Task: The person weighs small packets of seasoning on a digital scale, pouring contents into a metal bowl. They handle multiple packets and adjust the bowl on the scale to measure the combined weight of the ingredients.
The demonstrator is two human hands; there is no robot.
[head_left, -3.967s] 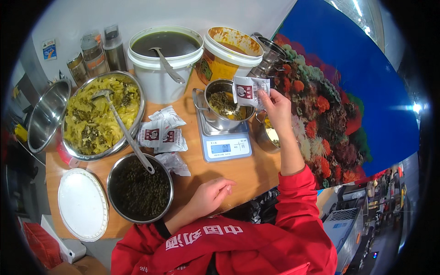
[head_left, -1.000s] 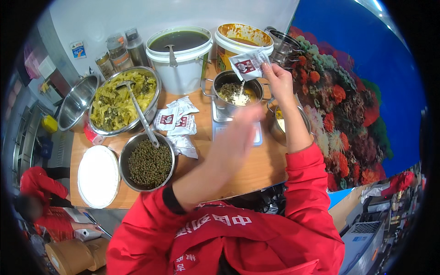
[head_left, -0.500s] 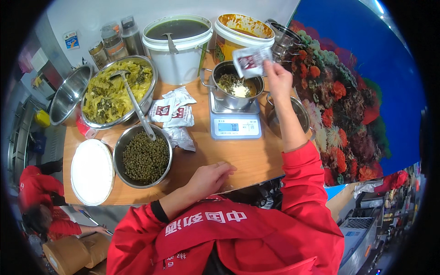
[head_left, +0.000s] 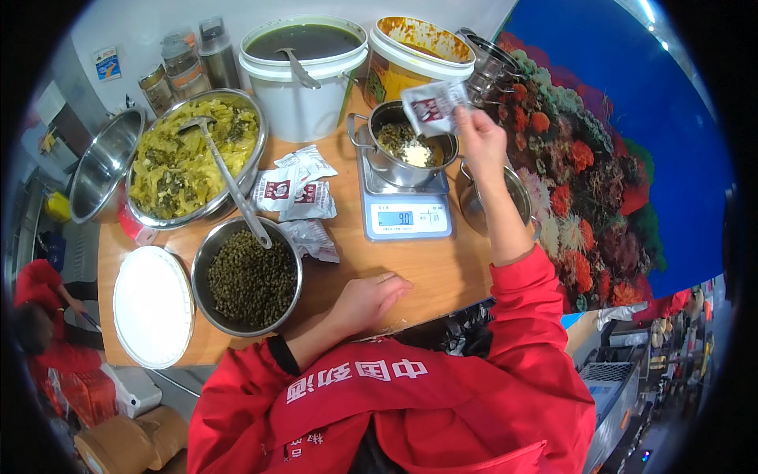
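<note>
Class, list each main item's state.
White rectangular sachet: tilted, in right hand
Round two-handled steel pot: uncovered, partly filled
Rectangular pale-blue scale: display lit, bearing pot
Round steel bowl of green peppercorns: uncovered
Round white plastic bucket: uncovered, nearly full
Round white lid: lying flat

You are in what appears to be a commercial food-preparation kitchen. Evidence in your view: at eleven o'clock, a large white plastic bucket (head_left: 304, 103) of dark liquid (head_left: 316, 41); at ten, a round stainless-steel bowl (head_left: 255, 167) heaped with yellow-green leafy vegetables (head_left: 164, 170); at twelve, a two-handled steel pot (head_left: 399, 171) on a pale blue-grey digital scale (head_left: 407, 231). Between eight and nine, a red-clad co-worker (head_left: 35, 280) indicates shared working premises.
</note>
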